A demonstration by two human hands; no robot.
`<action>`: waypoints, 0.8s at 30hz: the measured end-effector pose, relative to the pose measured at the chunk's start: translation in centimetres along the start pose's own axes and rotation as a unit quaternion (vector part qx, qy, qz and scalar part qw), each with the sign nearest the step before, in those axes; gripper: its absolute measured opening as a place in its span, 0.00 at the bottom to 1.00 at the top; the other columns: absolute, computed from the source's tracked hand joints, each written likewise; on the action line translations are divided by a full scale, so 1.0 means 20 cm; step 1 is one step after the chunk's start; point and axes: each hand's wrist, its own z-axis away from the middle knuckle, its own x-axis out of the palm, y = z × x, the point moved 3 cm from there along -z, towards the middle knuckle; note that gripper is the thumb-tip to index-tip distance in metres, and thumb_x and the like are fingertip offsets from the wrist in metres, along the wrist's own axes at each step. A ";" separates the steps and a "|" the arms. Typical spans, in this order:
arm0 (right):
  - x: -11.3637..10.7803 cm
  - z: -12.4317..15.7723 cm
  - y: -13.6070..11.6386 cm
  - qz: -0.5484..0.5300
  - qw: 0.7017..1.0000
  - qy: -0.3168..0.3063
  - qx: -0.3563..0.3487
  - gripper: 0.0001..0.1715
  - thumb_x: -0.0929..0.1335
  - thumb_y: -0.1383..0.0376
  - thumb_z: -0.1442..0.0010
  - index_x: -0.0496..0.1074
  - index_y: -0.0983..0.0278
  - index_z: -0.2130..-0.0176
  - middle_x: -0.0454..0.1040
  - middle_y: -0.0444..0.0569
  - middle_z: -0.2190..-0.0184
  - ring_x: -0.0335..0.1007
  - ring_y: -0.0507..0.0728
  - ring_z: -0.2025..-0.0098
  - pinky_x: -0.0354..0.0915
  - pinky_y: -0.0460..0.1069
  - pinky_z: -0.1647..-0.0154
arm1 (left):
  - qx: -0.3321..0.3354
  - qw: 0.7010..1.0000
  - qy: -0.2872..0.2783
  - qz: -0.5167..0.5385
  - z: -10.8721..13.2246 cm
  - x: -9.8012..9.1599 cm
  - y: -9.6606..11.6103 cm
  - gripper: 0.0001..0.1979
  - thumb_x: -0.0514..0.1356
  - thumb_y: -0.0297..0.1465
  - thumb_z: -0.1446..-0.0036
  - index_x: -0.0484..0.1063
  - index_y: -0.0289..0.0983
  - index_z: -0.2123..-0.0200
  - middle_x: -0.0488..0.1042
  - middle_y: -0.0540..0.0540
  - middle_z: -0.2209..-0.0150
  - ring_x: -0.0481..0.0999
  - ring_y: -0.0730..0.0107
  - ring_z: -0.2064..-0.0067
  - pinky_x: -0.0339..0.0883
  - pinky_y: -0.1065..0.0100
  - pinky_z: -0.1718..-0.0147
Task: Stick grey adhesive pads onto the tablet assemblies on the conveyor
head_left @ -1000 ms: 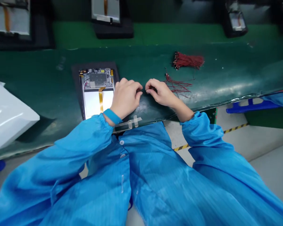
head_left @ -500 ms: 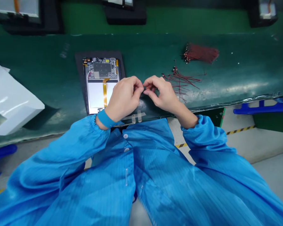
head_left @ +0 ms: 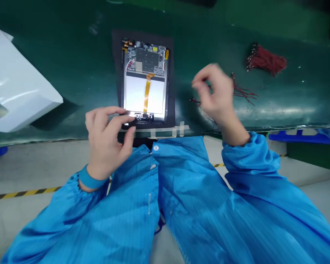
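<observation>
An opened tablet [head_left: 145,93] lies on a black pad [head_left: 171,110], its circuit board [head_left: 147,58] and an orange flat cable [head_left: 147,93] exposed. My left hand [head_left: 107,137], with a blue wristband, is open at the tablet's lower left edge, fingertips touching or just over it. To the right of the tablet, my right hand [head_left: 216,91] is raised above the table, thumb and forefinger pinched and blurred. What the pinch holds, if anything, cannot be made out. Thin dark red wires [head_left: 244,93] lie beside and partly behind this hand.
A tied bundle of red wires [head_left: 269,61] sits farther right on the green table mat [head_left: 71,73]. White sheet material [head_left: 22,84] stands at the left. Pale tape strips [head_left: 180,129] mark the table's front edge. A blue stool part [head_left: 294,136] shows at the right.
My hands have parted from a pinch held together near the tablet's right side. The left moved to the tablet's lower left; the right moved right and up. The view has shifted too.
</observation>
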 end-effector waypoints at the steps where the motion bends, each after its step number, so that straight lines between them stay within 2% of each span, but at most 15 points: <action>1: -0.09 -0.02 0.08 -0.021 0.997 0.068 0.025 0.16 0.66 0.49 0.26 0.69 0.56 0.62 0.72 0.48 0.65 0.69 0.58 0.62 0.66 0.57 0.57 | 0.008 1.000 0.006 0.007 0.03 0.01 -0.02 0.11 0.62 0.33 0.35 0.74 0.46 0.49 0.75 0.41 0.43 0.71 0.47 0.38 0.64 0.39 0.38; 2: -0.21 -0.03 0.18 -0.050 0.988 0.138 0.049 0.16 0.68 0.48 0.28 0.68 0.54 0.62 0.70 0.45 0.68 0.67 0.56 0.67 0.65 0.55 0.62 | 0.017 1.000 0.015 0.017 0.04 0.02 -0.04 0.11 0.63 0.33 0.35 0.74 0.45 0.49 0.75 0.41 0.43 0.72 0.46 0.39 0.65 0.38 0.38; 5: -0.56 -0.06 0.49 -0.119 0.955 0.236 0.137 0.23 0.73 0.39 0.37 0.64 0.50 0.66 0.65 0.39 0.76 0.57 0.54 0.76 0.59 0.53 0.74 | 0.041 0.997 0.046 0.051 0.06 0.04 -0.05 0.11 0.64 0.34 0.37 0.75 0.46 0.52 0.77 0.42 0.46 0.75 0.44 0.42 0.65 0.36 0.39; 7: -0.75 -0.08 0.62 -0.123 0.941 0.236 0.208 0.25 0.70 0.38 0.35 0.64 0.51 0.70 0.69 0.39 0.77 0.61 0.52 0.76 0.57 0.52 0.75 | 0.040 0.996 0.037 0.067 0.04 0.05 -0.05 0.12 0.63 0.34 0.38 0.75 0.47 0.50 0.77 0.43 0.45 0.74 0.42 0.41 0.63 0.34 0.37; 9: -0.85 -0.12 0.62 -0.140 0.934 0.207 0.255 0.24 0.69 0.44 0.31 0.65 0.54 0.72 0.72 0.38 0.78 0.65 0.47 0.76 0.56 0.51 0.74 | 0.041 0.996 0.026 0.079 0.00 0.06 -0.02 0.15 0.62 0.35 0.37 0.75 0.50 0.47 0.76 0.43 0.44 0.73 0.40 0.39 0.61 0.32 0.36; 11: -0.85 -0.18 0.54 -0.156 0.938 0.184 0.248 0.19 0.70 0.54 0.29 0.66 0.56 0.71 0.73 0.35 0.78 0.66 0.43 0.77 0.57 0.49 0.74 | 0.050 0.995 0.026 0.088 -0.03 0.06 0.01 0.18 0.62 0.35 0.38 0.75 0.53 0.45 0.76 0.43 0.44 0.73 0.38 0.39 0.61 0.31 0.36; 14: -0.74 -0.29 0.35 -0.125 0.964 0.125 0.199 0.14 0.71 0.67 0.30 0.67 0.57 0.68 0.75 0.34 0.79 0.70 0.43 0.76 0.63 0.44 0.71 | 0.064 0.993 0.029 0.097 -0.06 0.07 0.06 0.20 0.63 0.35 0.39 0.76 0.56 0.45 0.77 0.45 0.45 0.74 0.38 0.40 0.61 0.30 0.37; 16: -0.65 -0.36 0.23 -0.093 0.977 0.064 0.179 0.15 0.71 0.70 0.32 0.66 0.59 0.69 0.73 0.33 0.80 0.74 0.44 0.74 0.66 0.43 0.70 | 0.065 0.993 0.020 0.097 -0.07 0.07 0.08 0.21 0.63 0.35 0.40 0.76 0.57 0.44 0.77 0.46 0.44 0.74 0.37 0.40 0.61 0.30 0.36; 18: -0.58 -0.42 0.14 -0.063 0.985 0.041 0.156 0.16 0.70 0.72 0.33 0.65 0.60 0.70 0.69 0.31 0.81 0.77 0.44 0.73 0.65 0.41 0.70 | 0.064 0.993 0.016 0.095 -0.06 0.07 0.09 0.22 0.64 0.35 0.41 0.75 0.58 0.43 0.77 0.47 0.43 0.73 0.37 0.40 0.60 0.30 0.36; 22: -0.51 -0.51 -0.01 -0.004 0.987 -0.030 0.160 0.18 0.64 0.80 0.37 0.60 0.60 0.71 0.66 0.29 0.83 0.77 0.43 0.71 0.65 0.40 0.66 | 0.068 0.994 0.023 0.085 -0.04 0.05 0.08 0.19 0.63 0.34 0.39 0.75 0.54 0.45 0.77 0.45 0.44 0.74 0.38 0.40 0.62 0.30 0.37; 24: -0.51 -0.54 -0.07 0.000 0.988 -0.011 0.151 0.16 0.63 0.78 0.36 0.60 0.60 0.71 0.68 0.30 0.81 0.77 0.43 0.70 0.66 0.42 0.63 | 0.071 0.994 0.029 0.074 -0.03 0.04 0.07 0.15 0.63 0.33 0.38 0.75 0.51 0.48 0.77 0.43 0.45 0.74 0.39 0.40 0.63 0.31 0.38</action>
